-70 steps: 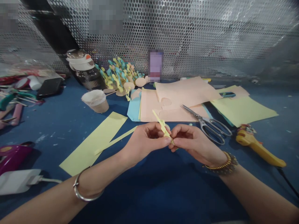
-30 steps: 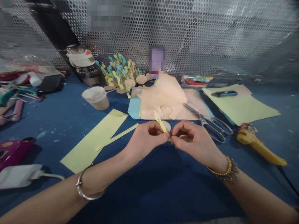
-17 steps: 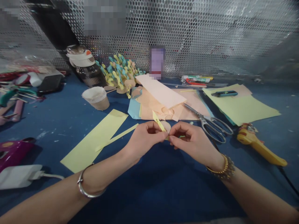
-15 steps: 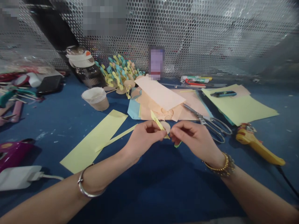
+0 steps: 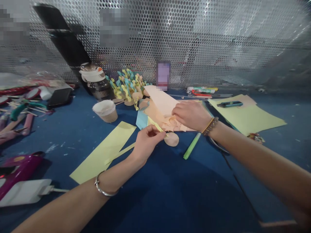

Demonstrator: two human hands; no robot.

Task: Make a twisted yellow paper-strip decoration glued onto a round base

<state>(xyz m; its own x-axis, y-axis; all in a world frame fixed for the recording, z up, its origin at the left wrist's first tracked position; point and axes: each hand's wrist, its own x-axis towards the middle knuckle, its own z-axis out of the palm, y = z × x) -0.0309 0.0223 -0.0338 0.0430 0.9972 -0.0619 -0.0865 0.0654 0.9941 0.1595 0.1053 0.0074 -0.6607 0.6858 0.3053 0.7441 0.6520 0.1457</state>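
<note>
- away from the left hand, the right hand has moved up over the peach sheets since a second ago, its fingers curled; whether they grip anything, i cannot tell
- blue table beneath it all
- long yellow rectangle of paper lying left of the left hand
- paper cup standing beyond that rectangle
- pale round disc at the left hand's fingertips
- green marker lying right of the disc
- yellow strip pinched between left thumb and fingers, slanting toward the sheets
</note>
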